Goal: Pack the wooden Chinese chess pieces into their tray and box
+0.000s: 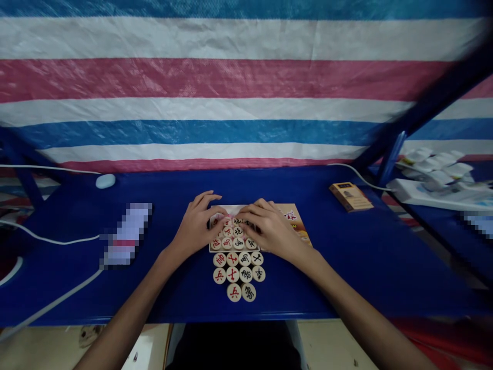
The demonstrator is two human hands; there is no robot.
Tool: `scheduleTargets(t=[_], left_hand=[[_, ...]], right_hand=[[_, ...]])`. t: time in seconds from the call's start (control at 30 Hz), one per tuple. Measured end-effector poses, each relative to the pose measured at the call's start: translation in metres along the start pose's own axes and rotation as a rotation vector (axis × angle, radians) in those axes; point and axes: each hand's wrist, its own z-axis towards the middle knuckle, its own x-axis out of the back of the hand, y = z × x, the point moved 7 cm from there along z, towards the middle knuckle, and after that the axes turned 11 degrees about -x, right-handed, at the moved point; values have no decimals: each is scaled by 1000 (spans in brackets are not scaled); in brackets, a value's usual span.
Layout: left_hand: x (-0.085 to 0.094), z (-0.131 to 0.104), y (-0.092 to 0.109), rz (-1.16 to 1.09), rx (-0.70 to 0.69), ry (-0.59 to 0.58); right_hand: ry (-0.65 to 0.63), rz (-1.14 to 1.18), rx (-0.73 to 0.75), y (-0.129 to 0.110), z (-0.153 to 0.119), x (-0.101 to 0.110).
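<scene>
Round wooden Chinese chess pieces (227, 243) with red and black characters lie in rows in a shallow white-edged box (234, 251). My left hand (199, 223) curves over the box's left side, thumb and index finger closed around pieces in the far row. From the right, my right hand (269, 223) reaches over the box, its thumb and bent fingers on pieces of that same row. Those pieces are partly hidden by my fingers. Nearer me, several loose pieces (232, 274) lie face up on the blue table, red on the left and black on the right.
A printed cardboard lid (295, 221) lies beside the box, under my right hand. A phone (127, 236) with a cable rests to the left, near a pale rounded case (105, 181). At right are a small brown box (351, 197) and a power strip (427, 194). Striped sheeting (231, 77) hangs behind.
</scene>
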Motion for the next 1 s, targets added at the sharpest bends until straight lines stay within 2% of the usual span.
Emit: scheduleTargets(t=[0.23, 0.33, 0.43, 0.53, 0.63, 0.67, 0.73, 0.8, 1.0], left_hand=[[4, 0, -3, -30, 12, 55], [13, 1, -6, -35, 51, 115], [28, -3, 0, -27, 88, 189], [43, -26, 16, -73, 199, 315], [45, -66, 38, -181, 343, 390], [42, -77, 48, -200, 346, 386], [33, -95, 65, -225, 347, 302], [25, -106, 75, -215, 350, 236], [18, -107, 79, -136, 319, 175]], right_hand=[[53, 21, -10, -1, 1, 4], [78, -27, -20, -1, 2, 12], [145, -18, -58, -5, -4, 26], [298, 132, -173, -11, -29, 39], [378, 261, -271, -21, -71, 36], [355, 287, -275, -25, -84, 31], [291, 330, -309, -30, -107, 20], [250, 352, -364, -29, -122, 11], [215, 325, -396, -26, -129, 3]])
